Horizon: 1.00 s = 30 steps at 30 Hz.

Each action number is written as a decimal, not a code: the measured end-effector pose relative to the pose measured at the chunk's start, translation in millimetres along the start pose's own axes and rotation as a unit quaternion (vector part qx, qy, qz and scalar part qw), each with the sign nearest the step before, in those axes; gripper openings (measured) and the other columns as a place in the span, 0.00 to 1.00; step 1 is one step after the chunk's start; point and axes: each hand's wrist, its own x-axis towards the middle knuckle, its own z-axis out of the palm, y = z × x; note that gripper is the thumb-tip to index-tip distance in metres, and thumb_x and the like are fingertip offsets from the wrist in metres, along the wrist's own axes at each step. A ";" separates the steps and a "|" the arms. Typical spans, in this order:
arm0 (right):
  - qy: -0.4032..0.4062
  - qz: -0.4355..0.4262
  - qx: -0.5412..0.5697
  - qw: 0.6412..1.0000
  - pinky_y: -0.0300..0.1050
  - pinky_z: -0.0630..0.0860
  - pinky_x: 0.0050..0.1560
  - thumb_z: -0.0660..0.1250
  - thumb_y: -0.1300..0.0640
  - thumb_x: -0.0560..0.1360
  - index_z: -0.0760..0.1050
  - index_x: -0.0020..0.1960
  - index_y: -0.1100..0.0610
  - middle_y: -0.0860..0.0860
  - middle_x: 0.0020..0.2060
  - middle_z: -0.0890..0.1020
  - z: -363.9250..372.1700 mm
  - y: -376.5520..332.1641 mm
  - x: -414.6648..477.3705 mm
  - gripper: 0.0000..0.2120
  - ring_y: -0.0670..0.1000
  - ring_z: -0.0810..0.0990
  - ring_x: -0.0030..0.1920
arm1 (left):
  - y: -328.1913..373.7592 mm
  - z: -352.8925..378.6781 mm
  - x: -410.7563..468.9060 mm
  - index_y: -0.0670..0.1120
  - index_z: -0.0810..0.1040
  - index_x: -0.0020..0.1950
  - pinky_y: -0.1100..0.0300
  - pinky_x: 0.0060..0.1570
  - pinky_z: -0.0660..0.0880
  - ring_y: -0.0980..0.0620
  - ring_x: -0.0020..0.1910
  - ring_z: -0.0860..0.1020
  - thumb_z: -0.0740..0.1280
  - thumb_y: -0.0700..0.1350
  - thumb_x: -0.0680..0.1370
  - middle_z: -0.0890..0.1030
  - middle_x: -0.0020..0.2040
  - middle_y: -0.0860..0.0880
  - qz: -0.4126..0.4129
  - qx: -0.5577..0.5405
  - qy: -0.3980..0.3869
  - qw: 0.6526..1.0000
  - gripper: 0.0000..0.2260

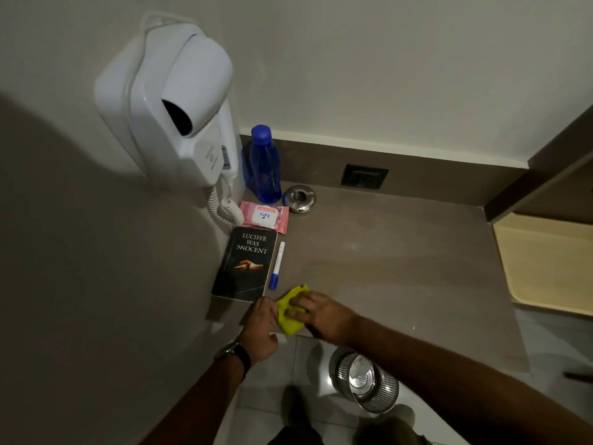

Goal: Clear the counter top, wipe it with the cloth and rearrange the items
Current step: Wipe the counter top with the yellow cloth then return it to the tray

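Observation:
A yellow cloth (290,311) lies folded at the front edge of the brown counter top (385,252). My right hand (321,314) rests on top of it with its fingers spread flat. My left hand (261,329) touches the cloth's left edge, fingers slightly bent; whether it pinches the cloth is not visible. Along the left wall stand a black book (245,264), a white and blue marker (277,265), a pink wipes pack (264,217), a blue bottle (263,165) and a metal ashtray (299,199).
A white wall-mounted hair dryer (173,114) with a coiled cord hangs over the counter's left end. A power socket (365,176) sits in the back splash. A steel bin (365,382) stands on the floor below. A cream tray (545,268) lies at the right.

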 end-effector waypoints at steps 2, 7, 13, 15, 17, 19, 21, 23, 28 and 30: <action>-0.004 -0.029 -0.025 0.999 0.54 0.57 0.82 0.51 0.56 0.84 0.62 0.82 0.49 0.53 0.80 0.65 7.7 -5.0 -12.7 0.26 0.59 0.62 0.81 | -0.3 -1.7 1.7 0.40 0.73 0.48 0.49 0.41 0.77 0.47 0.41 0.77 0.68 0.32 0.61 0.76 0.44 0.45 -0.002 0.010 -0.008 1.000 0.17; 0.042 -0.067 -0.081 0.994 0.47 0.74 0.73 0.53 0.57 0.81 0.77 0.72 0.45 0.48 0.72 0.78 28.9 4.5 -63.7 0.24 0.53 0.77 0.73 | 3.6 -6.5 10.4 0.45 0.71 0.52 0.64 0.42 0.73 0.53 0.40 0.74 0.71 0.36 0.65 0.74 0.49 0.49 0.005 0.076 -0.042 0.996 0.18; 0.051 0.123 0.051 0.990 0.50 0.70 0.77 0.64 0.50 0.83 0.73 0.76 0.48 0.53 0.75 0.74 38.1 51.6 -137.0 0.21 0.57 0.74 0.75 | 4.6 -4.0 16.9 0.50 0.69 0.54 0.57 0.54 0.79 0.53 0.51 0.76 0.71 0.37 0.72 0.70 0.59 0.52 -0.009 0.112 -0.086 0.990 0.17; 0.062 0.236 0.091 0.966 0.49 0.67 0.78 0.62 0.51 0.83 0.70 0.78 0.50 0.55 0.77 0.71 39.7 72.0 -161.8 0.23 0.60 0.70 0.76 | 5.6 -2.7 20.2 0.50 0.70 0.54 0.56 0.57 0.79 0.53 0.53 0.76 0.74 0.38 0.71 0.68 0.60 0.53 -0.021 0.111 -0.095 0.989 0.18; 0.062 0.357 0.115 0.925 0.48 0.66 0.78 0.61 0.52 0.84 0.64 0.81 0.49 0.54 0.79 0.67 42.5 91.7 -185.4 0.26 0.59 0.67 0.76 | 6.3 -2.2 23.3 0.51 0.71 0.54 0.56 0.58 0.79 0.53 0.55 0.76 0.75 0.39 0.71 0.67 0.61 0.54 -0.027 0.110 -0.105 0.988 0.18; 0.058 0.452 0.133 0.880 0.50 0.68 0.75 0.61 0.55 0.83 0.61 0.82 0.49 0.54 0.79 0.65 46.4 105.0 -201.6 0.28 0.60 0.68 0.73 | 7.6 -2.4 25.4 0.51 0.71 0.54 0.55 0.59 0.80 0.52 0.57 0.75 0.75 0.40 0.72 0.68 0.62 0.53 -0.020 0.109 -0.116 0.987 0.17; 0.059 0.510 0.147 0.845 0.53 0.71 0.72 0.62 0.56 0.83 0.60 0.83 0.50 0.56 0.77 0.66 50.2 103.9 -203.6 0.29 0.61 0.69 0.69 | 7.6 -2.1 26.3 0.51 0.70 0.53 0.54 0.59 0.79 0.52 0.58 0.74 0.76 0.41 0.71 0.68 0.62 0.52 -0.014 0.116 -0.122 0.986 0.18; 0.067 0.548 0.164 0.817 0.54 0.72 0.69 0.62 0.53 0.82 0.60 0.82 0.51 0.58 0.74 0.68 55.2 85.6 -195.5 0.30 0.62 0.71 0.66 | 6.2 -1.6 26.0 0.52 0.70 0.53 0.55 0.59 0.79 0.53 0.56 0.75 0.76 0.40 0.70 0.67 0.62 0.53 -0.018 0.117 -0.118 0.986 0.19; 0.147 0.519 0.199 0.818 0.53 0.74 0.64 0.67 0.50 0.79 0.66 0.80 0.51 0.58 0.67 0.73 74.0 3.1 -162.4 0.30 0.59 0.71 0.60 | 2.5 3.1 25.0 0.53 0.70 0.53 0.53 0.64 0.78 0.51 0.61 0.75 0.76 0.39 0.70 0.66 0.64 0.53 -0.023 0.114 -0.110 0.987 0.20; 0.141 0.451 0.202 0.858 0.51 0.74 0.65 0.64 0.50 0.78 0.66 0.80 0.50 0.55 0.68 0.73 75.4 -26.8 -142.0 0.30 0.57 0.70 0.59 | 2.8 4.6 24.5 0.52 0.69 0.52 0.52 0.64 0.77 0.51 0.61 0.75 0.76 0.38 0.70 0.66 0.64 0.53 -0.025 0.114 -0.107 0.987 0.20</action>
